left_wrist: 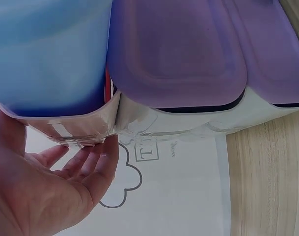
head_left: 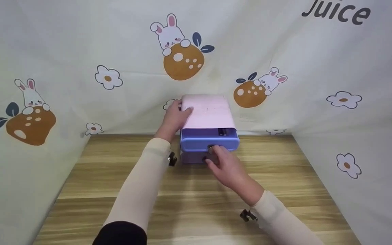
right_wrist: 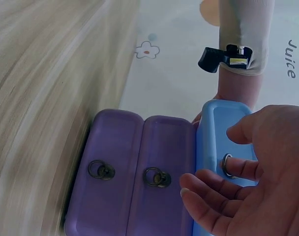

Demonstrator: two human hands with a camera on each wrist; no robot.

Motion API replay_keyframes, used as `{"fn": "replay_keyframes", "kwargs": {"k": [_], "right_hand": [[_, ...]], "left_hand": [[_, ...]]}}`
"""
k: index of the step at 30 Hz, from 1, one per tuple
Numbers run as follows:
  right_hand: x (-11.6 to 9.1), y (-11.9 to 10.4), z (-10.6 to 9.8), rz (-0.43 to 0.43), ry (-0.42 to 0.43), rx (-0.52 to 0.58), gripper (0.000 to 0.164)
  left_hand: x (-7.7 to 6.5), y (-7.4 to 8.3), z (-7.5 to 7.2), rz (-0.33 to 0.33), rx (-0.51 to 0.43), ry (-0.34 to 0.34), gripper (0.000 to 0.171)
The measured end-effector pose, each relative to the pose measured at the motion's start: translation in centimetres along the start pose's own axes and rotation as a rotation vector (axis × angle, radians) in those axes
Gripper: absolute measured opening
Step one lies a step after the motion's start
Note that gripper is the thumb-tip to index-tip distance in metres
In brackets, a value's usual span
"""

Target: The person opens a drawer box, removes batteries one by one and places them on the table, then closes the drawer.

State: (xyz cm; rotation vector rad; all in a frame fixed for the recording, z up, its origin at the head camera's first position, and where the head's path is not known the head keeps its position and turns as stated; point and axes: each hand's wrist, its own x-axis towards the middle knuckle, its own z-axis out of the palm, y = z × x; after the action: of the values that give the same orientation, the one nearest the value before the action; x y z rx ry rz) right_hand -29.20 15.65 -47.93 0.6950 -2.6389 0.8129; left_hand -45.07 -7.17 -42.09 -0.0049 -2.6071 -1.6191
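Observation:
A small drawer cabinet (head_left: 208,110) with a pink top stands on the table against the back cloth. Its top drawer, a blue drawer (head_left: 196,145), is pulled partly out, and small dark items (head_left: 223,131) show inside. Below it sit two purple drawers (right_wrist: 112,142), both closed, each with a metal ring. My left hand (head_left: 176,118) holds the cabinet's upper left side, thumb on the top and fingers (left_wrist: 98,169) along the side wall. One finger of my right hand (right_wrist: 272,167) is hooked through the blue drawer's ring pull (right_wrist: 226,164); the other fingers are loosely bent.
The wooden table (head_left: 114,177) spreads around the cabinet. A printed cloth (head_left: 131,41) with rabbits and flowers hangs behind and at both sides. A black clip-like mount (head_left: 172,159) sits at the left wrist and another mount (head_left: 248,215) at the right wrist.

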Motion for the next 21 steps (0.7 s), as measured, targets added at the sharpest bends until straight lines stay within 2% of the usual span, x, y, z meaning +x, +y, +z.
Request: {"fn": "replay_keyframes", "kwargs": {"k": [7, 13, 21], "right_hand": [[-0.28, -0.38, -0.47, -0.002, -0.016, 0.005, 0.018], [-0.50, -0.76, -0.86, 0.025, -0.049, 0.017, 0.013], [-1.03, -0.97, -0.93, 0.019, -0.048, 0.004, 0.013]], "left_hand": [[-0.10, 0.02, -0.09, 0.028, -0.007, -0.004, 0.072], [-0.04, 0.06, -0.06, 0.030, -0.002, 0.000, 0.072], [0.10, -0.11, -0.02, 0.018, -0.008, -0.002, 0.071]]}}
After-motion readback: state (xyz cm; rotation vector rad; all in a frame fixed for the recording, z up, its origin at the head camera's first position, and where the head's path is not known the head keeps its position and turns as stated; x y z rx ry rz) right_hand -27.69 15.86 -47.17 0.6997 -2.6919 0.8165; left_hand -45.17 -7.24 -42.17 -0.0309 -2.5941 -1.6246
